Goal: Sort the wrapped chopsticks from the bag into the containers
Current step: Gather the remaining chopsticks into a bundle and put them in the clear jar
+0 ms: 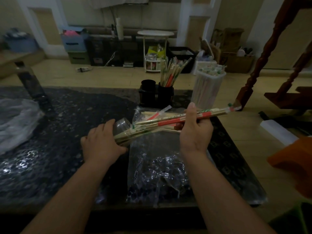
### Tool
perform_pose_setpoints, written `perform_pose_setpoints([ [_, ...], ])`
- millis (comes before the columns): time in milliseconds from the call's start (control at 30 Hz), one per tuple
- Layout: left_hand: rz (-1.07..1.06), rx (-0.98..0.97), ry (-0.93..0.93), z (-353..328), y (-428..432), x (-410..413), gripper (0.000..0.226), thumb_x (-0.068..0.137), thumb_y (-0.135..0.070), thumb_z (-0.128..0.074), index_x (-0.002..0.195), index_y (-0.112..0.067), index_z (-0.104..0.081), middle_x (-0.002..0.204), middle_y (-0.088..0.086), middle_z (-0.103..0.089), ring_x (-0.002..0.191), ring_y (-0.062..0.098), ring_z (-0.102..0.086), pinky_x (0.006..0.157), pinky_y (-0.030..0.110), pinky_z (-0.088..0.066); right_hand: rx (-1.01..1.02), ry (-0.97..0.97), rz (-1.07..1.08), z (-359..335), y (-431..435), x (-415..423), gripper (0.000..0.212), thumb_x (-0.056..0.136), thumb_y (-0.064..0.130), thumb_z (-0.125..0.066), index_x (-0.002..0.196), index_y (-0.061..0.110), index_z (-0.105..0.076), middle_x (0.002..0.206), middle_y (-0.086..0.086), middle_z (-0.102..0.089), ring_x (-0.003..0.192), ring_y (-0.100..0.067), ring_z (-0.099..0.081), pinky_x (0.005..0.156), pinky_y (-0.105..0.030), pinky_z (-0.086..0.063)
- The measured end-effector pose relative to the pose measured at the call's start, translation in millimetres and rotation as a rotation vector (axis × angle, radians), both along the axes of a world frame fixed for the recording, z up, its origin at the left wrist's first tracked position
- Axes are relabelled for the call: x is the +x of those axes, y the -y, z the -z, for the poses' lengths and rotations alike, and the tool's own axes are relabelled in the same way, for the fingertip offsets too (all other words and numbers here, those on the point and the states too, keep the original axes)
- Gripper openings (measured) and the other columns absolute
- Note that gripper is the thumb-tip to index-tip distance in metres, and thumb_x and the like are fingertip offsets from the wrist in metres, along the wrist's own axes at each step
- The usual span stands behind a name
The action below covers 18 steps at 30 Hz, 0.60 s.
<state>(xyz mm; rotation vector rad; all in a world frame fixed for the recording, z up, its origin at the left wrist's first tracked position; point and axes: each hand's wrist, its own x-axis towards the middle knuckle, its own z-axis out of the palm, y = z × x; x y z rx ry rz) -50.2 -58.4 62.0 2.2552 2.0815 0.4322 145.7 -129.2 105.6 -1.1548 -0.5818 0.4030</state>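
Two bare forearms are seen entering from the lower edge, above a dark desk (50,149) covered with a glossy patterned sheet. Between them a crumpled clear plastic bag (157,169) is laid flat on the desk. A bundle of wrapped bamboo chopsticks (170,123), banded in red and green print, is held above the far end of the bag by both hands, tilted with its right end raised. The left hand (101,142) is closed round the lower, left end of the bundle, fingers curled over it. The right hand (194,132) is wrapped round the middle of the bundle, fingers curled beneath and the thumb extended upward across the sticks. Further loose wrapped chopsticks (157,114) are seen lying at the far end of the bag, behind the held bundle. A small clear glass object (122,124) is located just beyond the left hand's fingers; whether it is touched cannot be told. At the far edge of the desk a black twin-cup holder (156,97) is placed, and an upright fan of chopsticks (172,71) is carried in its right cup. Just to its right a tall translucent white plastic container (208,88) is stood, filled to the rim with wrapped items. Crumpled clear plastic sheeting (15,120) is seen at the left of the desk, and a blurred orange object (293,162) at the right of the view.
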Motion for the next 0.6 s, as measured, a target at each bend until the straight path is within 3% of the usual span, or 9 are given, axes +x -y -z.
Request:
perform_pose_setpoints([
  [67, 0.013, 0.012, -0.008, 0, 1, 1, 0.105, 0.063, -0.06, -0.078, 0.149, -0.035, -0.024, 0.143, -0.003, -0.044, 0.128, 0.025, -0.042, 0.098, 0.046, -0.036, -0.012, 0.001, -0.028, 0, 0, -1, 0.026, 0.096, 0.027, -0.062, 0.071, 0.019, -0.061, 0.061, 0.013, -0.066, 0.062, 0.003, -0.063, 0.058, -0.014, -0.049],
  [167, 0.032, 0.029, -0.004, 0, 2, 2, 0.103, 0.064, -0.06, -0.077, 0.149, -0.036, -0.025, 0.143, -0.003, -0.044, 0.128, 0.025, -0.041, 0.098, 0.045, -0.036, -0.046, -0.007, -0.06, 0, -2, -1, 0.019, 0.092, 0.025, -0.069, 0.077, 0.013, -0.067, 0.07, -0.001, -0.07, 0.064, -0.013, -0.068, 0.059, -0.023, -0.054],
  [333, 0.069, 0.058, 0.005, 1, 4, 1, 0.1, 0.064, -0.059, -0.077, 0.147, -0.036, -0.028, 0.141, -0.004, -0.045, 0.128, 0.024, -0.041, 0.098, 0.046, -0.036, -0.088, -0.016, -0.069, 5, -5, 2, 0.025, 0.088, 0.027, -0.073, 0.084, 0.003, -0.069, 0.077, -0.012, -0.072, 0.068, -0.019, -0.07, 0.065, -0.03, -0.059],
  [433, 0.081, 0.064, 0.012, 2, 4, 1, 0.099, 0.064, -0.058, -0.078, 0.147, -0.036, -0.029, 0.141, -0.004, -0.045, 0.129, 0.023, -0.04, 0.099, 0.047, -0.034, -0.138, 0.023, -0.153, 6, -7, 2, 0.02, 0.087, 0.029, -0.074, 0.077, 0.012, -0.069, 0.072, -0.005, -0.071, 0.068, -0.016, -0.069, 0.067, -0.031, -0.059],
  [533, 0.089, 0.07, 0.019, 1, 3, 2, 0.098, 0.065, -0.056, -0.078, 0.147, -0.036, -0.029, 0.141, -0.004, -0.045, 0.129, 0.023, -0.04, 0.1, 0.046, -0.034, -0.266, 0.1, -0.332, 6, -9, 1, 0.015, 0.086, 0.025, -0.075, 0.078, 0.02, -0.064, 0.067, 0.009, -0.067, 0.059, 0.002, -0.063, 0.057, -0.013, -0.049],
  [600, 0.087, 0.073, 0.011, 1, 4, 2, 0.098, 0.065, -0.055, -0.078, 0.147, -0.036, -0.028, 0.141, -0.005, -0.045, 0.128, 0.022, -0.04, 0.099, 0.046, -0.034, -0.279, 0.075, -0.326, 8, -11, 2, 0.016, 0.089, 0.021, -0.071, 0.078, 0.018, -0.059, 0.064, 0.01, -0.06, 0.052, -0.002, -0.056, 0.053, -0.02, -0.044],
])
